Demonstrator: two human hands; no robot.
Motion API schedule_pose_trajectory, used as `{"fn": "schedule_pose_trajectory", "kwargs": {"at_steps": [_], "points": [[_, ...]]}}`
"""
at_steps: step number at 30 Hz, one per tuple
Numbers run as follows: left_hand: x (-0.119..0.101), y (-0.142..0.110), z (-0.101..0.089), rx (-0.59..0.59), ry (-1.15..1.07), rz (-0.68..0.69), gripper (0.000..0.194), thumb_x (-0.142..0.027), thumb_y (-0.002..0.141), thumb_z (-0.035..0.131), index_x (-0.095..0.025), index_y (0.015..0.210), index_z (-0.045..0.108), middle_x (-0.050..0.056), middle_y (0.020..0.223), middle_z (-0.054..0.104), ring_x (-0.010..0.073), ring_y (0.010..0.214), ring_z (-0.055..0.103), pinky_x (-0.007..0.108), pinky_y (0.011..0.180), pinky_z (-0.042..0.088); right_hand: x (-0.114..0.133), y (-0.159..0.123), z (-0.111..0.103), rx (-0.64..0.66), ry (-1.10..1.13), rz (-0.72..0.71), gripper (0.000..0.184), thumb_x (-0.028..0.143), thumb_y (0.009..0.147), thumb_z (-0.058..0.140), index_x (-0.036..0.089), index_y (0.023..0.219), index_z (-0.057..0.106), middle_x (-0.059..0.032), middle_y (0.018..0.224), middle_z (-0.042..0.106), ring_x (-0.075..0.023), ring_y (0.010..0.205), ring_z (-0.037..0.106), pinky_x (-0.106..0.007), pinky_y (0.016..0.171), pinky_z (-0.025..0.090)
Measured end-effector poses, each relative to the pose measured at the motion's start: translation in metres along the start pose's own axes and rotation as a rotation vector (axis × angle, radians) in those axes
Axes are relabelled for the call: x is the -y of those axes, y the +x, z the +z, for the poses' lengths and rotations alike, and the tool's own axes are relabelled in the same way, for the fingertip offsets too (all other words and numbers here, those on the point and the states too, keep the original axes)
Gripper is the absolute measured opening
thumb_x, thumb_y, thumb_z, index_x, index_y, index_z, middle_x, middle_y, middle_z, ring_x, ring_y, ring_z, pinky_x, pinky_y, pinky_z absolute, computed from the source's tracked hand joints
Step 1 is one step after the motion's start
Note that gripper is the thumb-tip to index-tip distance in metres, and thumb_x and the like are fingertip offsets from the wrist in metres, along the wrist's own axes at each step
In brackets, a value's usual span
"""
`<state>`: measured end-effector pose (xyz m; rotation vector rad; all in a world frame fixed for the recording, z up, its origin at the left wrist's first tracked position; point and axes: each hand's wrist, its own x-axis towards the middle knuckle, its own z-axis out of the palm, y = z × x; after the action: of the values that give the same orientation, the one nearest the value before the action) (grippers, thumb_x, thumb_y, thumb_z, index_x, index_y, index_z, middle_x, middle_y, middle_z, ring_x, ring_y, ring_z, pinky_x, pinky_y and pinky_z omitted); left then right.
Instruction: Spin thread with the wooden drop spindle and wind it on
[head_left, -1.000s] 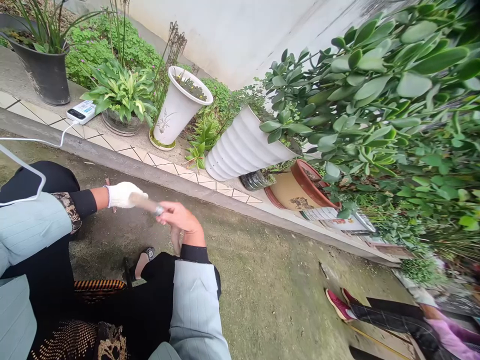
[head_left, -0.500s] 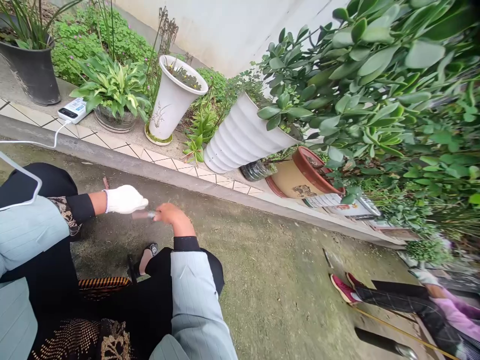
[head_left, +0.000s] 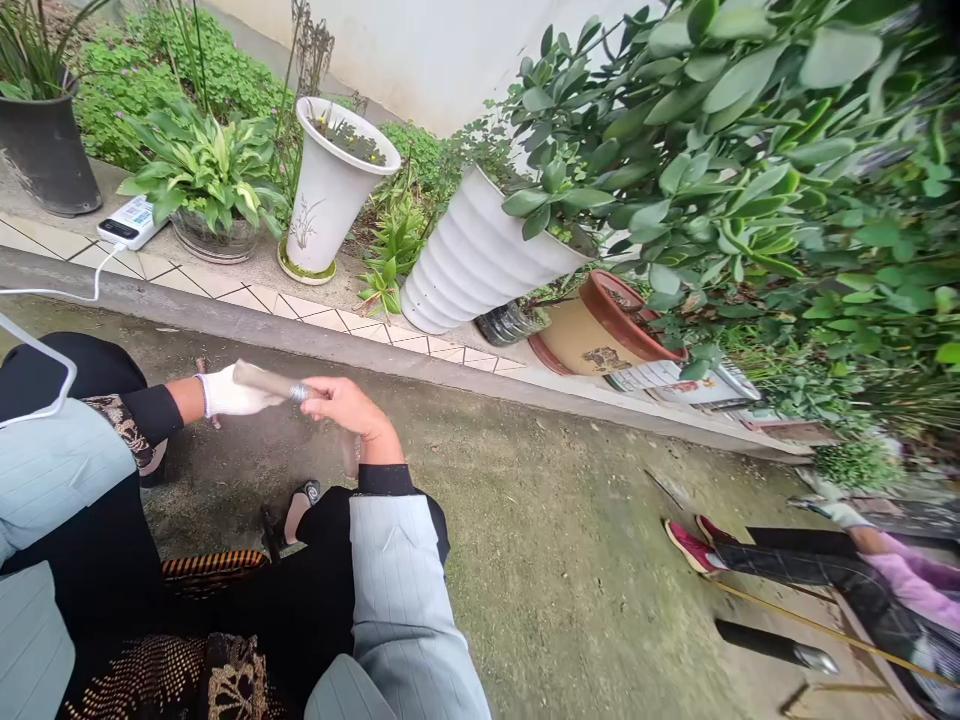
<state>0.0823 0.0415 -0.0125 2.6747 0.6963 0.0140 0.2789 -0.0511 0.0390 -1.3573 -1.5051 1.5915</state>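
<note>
My right hand point(head_left: 341, 407) is bare and grips a tool with a brown wooden handle point(head_left: 262, 381) at its metal ferrule point(head_left: 298, 392). The far end of the handle lies across the fingers of my left hand point(head_left: 231, 393), which wears a white knit glove. Below my right hand, a pale blurred shape point(head_left: 349, 452) hangs from the tool, possibly a blade; motion hides its form. Pale grey striped sleeves and black cuffs cover both my forearms.
Below my hands lie rough mossy concrete and my black-clad legs, with a sandalled foot point(head_left: 300, 510). A tiled kerb point(head_left: 315, 320) borders potted plants and a power bank point(head_left: 129, 222) with a white cable. At the lower right sits another person point(head_left: 832, 570), wearing a white glove and red shoes.
The tool has swung from nearly level to tilted, its handle end now over my gloved fingers. My left hand has moved slightly back toward me. The head view has shifted a little.
</note>
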Motion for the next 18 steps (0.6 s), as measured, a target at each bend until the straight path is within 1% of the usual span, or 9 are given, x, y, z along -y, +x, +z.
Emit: {"fn": "schedule_pose_trajectory", "kwargs": {"at_steps": [2,4,6,8,10,12,14,16,18], "points": [[-0.004,0.000,-0.004,0.048,0.032,0.033,0.025,-0.035,0.090,0.044,-0.019,0.083,0.062,0.001,0.062,0.061,0.0145,0.051,0.055,0.022,0.052,0.036,0.002,0.005,0.000,-0.212,0.143,-0.085,0.034,0.031,0.070,0.068,0.013,0.099,0.064,0.0023,0.069,0.057,-0.0067,0.057,0.047,-0.020,0.056,0.040],[-0.008,-0.001,-0.007,0.117,0.076,0.052,0.028,-0.035,0.092,0.040,-0.019,0.083,0.061,0.001,0.060,0.059,0.0129,0.046,0.052,0.022,0.048,0.032,0.001,0.012,-0.003,-0.383,0.249,-0.143,0.029,0.036,0.073,0.064,0.014,0.093,0.062,0.0014,0.070,0.057,-0.0066,0.056,0.047,-0.020,0.056,0.041],[-0.010,-0.002,-0.009,0.161,0.103,0.076,0.028,-0.035,0.093,0.039,-0.019,0.081,0.059,0.000,0.057,0.058,0.0113,0.041,0.048,0.022,0.044,0.028,-0.002,0.018,-0.008,-0.526,0.251,-0.134,0.029,0.040,0.077,0.059,0.015,0.091,0.061,0.0008,0.071,0.057,-0.0068,0.056,0.047,-0.020,0.056,0.042],[-0.011,-0.003,-0.008,0.174,0.110,0.118,0.027,-0.035,0.093,0.039,-0.020,0.080,0.057,-0.001,0.055,0.056,0.0106,0.039,0.045,0.022,0.043,0.026,-0.006,0.021,-0.014,-0.630,0.102,-0.032,0.028,0.040,0.080,0.057,0.016,0.094,0.061,0.0008,0.071,0.057,-0.0078,0.055,0.048,-0.021,0.056,0.042],[-0.009,-0.003,-0.006,0.167,0.125,0.138,0.029,-0.037,0.094,0.038,-0.020,0.078,0.056,-0.001,0.052,0.054,0.0109,0.037,0.044,0.022,0.043,0.025,-0.011,0.021,-0.019,-0.683,-0.194,0.125,0.026,0.039,0.081,0.057,0.018,0.095,0.063,-0.0004,0.073,0.060,-0.0110,0.062,0.053,-0.023,0.061,0.044],[-0.008,-0.004,-0.007,0.131,0.157,0.122,0.031,-0.040,0.093,0.039,-0.020,0.076,0.056,0.000,0.050,0.052,0.0120,0.037,0.044,0.023,0.045,0.026,-0.015,0.021,-0.020,-0.669,-0.523,0.277,0.024,0.039,0.082,0.058,0.020,0.095,0.066,-0.0038,0.082,0.065,-0.0165,0.075,0.060,-0.027,0.069,0.045],[-0.007,-0.004,-0.012,0.069,0.197,0.096,0.032,-0.040,0.092,0.040,-0.020,0.075,0.056,0.001,0.049,0.052,0.0133,0.039,0.046,0.024,0.047,0.028,-0.016,0.023,-0.016,-0.581,-0.762,0.404,0.025,0.040,0.083,0.059,0.021,0.097,0.067,-0.0084,0.093,0.068,-0.0215,0.088,0.062,-0.031,0.075,0.045],[-0.007,-0.004,-0.020,0.026,0.249,0.096,0.030,-0.039,0.092,0.041,-0.019,0.077,0.057,0.003,0.053,0.054,0.0143,0.043,0.049,0.024,0.049,0.030,-0.016,0.026,-0.010,-0.416,-0.891,0.495,0.026,0.037,0.082,0.062,0.019,0.098,0.068,-0.0126,0.101,0.068,-0.0239,0.092,0.063,-0.032,0.076,0.045],[-0.007,-0.004,-0.028,0.036,0.314,0.115,0.026,-0.036,0.091,0.042,-0.019,0.081,0.059,0.004,0.059,0.058,0.0152,0.047,0.052,0.024,0.051,0.032,-0.014,0.029,-0.003,-0.210,-0.953,0.519,0.023,0.032,0.078,0.067,0.015,0.092,0.070,-0.0148,0.097,0.069,-0.0240,0.087,0.064,-0.032,0.073,0.046]]}}
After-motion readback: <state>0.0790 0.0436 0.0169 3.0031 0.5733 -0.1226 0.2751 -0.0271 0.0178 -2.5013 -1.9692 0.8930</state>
